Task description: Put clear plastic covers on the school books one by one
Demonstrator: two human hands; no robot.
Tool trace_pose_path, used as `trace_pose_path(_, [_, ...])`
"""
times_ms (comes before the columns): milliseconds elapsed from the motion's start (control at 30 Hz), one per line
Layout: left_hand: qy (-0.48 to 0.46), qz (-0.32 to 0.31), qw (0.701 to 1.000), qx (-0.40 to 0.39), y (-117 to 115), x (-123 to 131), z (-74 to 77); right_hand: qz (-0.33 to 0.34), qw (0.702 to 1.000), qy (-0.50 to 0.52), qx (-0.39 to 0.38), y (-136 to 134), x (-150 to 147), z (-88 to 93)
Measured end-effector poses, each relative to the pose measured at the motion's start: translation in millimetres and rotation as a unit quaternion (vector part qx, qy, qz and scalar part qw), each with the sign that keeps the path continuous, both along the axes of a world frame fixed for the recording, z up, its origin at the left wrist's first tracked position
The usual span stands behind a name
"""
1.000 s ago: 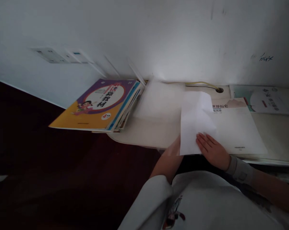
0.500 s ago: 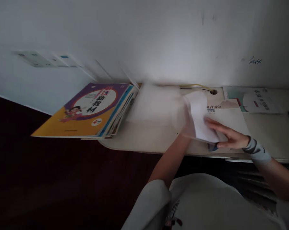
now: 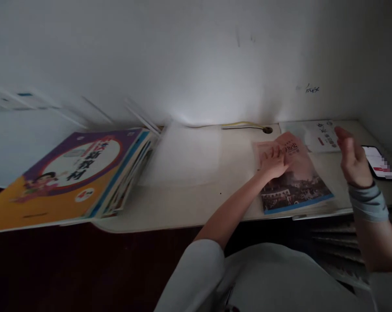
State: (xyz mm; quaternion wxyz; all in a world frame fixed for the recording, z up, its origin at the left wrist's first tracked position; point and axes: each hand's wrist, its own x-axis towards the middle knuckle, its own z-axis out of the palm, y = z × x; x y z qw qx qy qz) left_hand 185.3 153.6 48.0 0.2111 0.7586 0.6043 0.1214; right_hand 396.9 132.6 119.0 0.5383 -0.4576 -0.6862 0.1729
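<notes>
A booklet [image 3: 293, 186] with a pink top, a dark photo below and a blue bottom edge lies on the desk. My left hand [image 3: 274, 162] rests flat on its upper part, fingers spread. My right hand [image 3: 352, 158], with a grey band at the wrist, is raised over the desk to the right of the booklet. It is slightly blurred; its fingers are loosely bent and nothing shows in them. Behind the booklet lies a pale book [image 3: 321, 136], partly covered by it.
A stack of books [image 3: 118, 186] with a purple and yellow cover stands at the left. Translucent sheets [image 3: 186, 156] lie beside it. A phone [image 3: 376, 162] is at the right. A yellow cable [image 3: 241, 124] runs to a hole [image 3: 267, 130] by the wall.
The white pages that were between my hands are gone from view; the pink booklet now shows its cover. My right hand has lifted away rightward. The view has turned right.
</notes>
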Motion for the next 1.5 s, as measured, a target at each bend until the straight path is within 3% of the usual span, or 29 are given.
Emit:
trace_pose_path(67, [0.065, 0.002, 0.997, 0.043, -0.4, -5.6, 0.2, 0.055, 0.976, -0.199, 0.065, -4.7, -19.4, 11.7])
trace_pose_path(133, [0.095, 0.027, 0.992, 0.076, 2.2, -15.7, -0.3, 0.093, 0.925, -0.354, 0.099, 0.5, -50.8, 7.9])
trace_pose_path(267, [0.161, 0.052, 0.983, 0.069, 11.2, -36.8, -12.1, 0.172, 0.794, -0.581, 0.04, 42.0, -105.7, -33.0])
trace_pose_path(333, [0.175, 0.052, 0.981, 0.06, 14.0, -44.0, -21.0, 0.17, 0.783, -0.598, 0.013, 65.9, -113.4, -54.0])
trace_pose_path(467, [0.16, 0.058, 0.984, 0.05, 14.3, -52.2, -29.3, 0.17, 0.784, -0.597, 0.028, 88.8, -98.5, -74.8])
trace_pose_path(567, [0.149, 0.069, 0.985, 0.046, 12.9, -54.7, -26.1, 0.147, 0.792, -0.589, 0.057, 82.5, -87.9, -79.2])
trace_pose_path(667, [0.157, 0.053, 0.985, 0.053, 12.0, -55.1, -21.8, 0.156, 0.782, -0.6, 0.06, 65.8, -88.2, -78.1])
trace_pose_path(767, [0.16, 0.023, 0.986, 0.038, 14.6, -55.9, -18.6, 0.173, 0.768, -0.614, 0.053, 40.9, -93.1, -68.8])
trace_pose_path(900, [0.133, 0.078, 0.986, 0.065, 30.3, -57.4, -12.3, 0.212, 0.772, -0.595, 0.075, -13.3, -98.6, -60.6])
trace_pose_path(1000, [0.115, 0.077, 0.988, 0.063, 45.6, -56.8, -5.1, 0.289, 0.748, -0.593, 0.066, -57.7, -97.1, -71.2])
trace_pose_path(1100, [0.126, 0.081, 0.987, 0.058, 47.0, -62.4, 3.3, 0.317, 0.752, -0.576, 0.044, -83.9, -84.2, -84.3])
trace_pose_path(1200, [0.168, 0.076, 0.983, 0.026, 22.1, -85.2, 10.4, 0.355, 0.767, -0.532, 0.045, -89.1, -56.6, -87.5])
trace_pose_path(1333, [0.197, 0.09, 0.974, -0.062, -39.6, -134.8, 14.6, 0.347, 0.781, -0.517, 0.048, -78.8, 1.3, -81.8])
trace_pose_path(1400, [0.159, 0.099, 0.977, -0.1, -66.0, -154.7, 15.3, 0.285, 0.78, -0.557, 0.028, -70.3, 33.8, -78.4])
trace_pose_path(1500, [-0.002, 0.099, 0.993, -0.065, -82.7, -165.1, 13.4, 0.237, 0.78, -0.579, -0.001, -56.0, 66.9, -71.3])
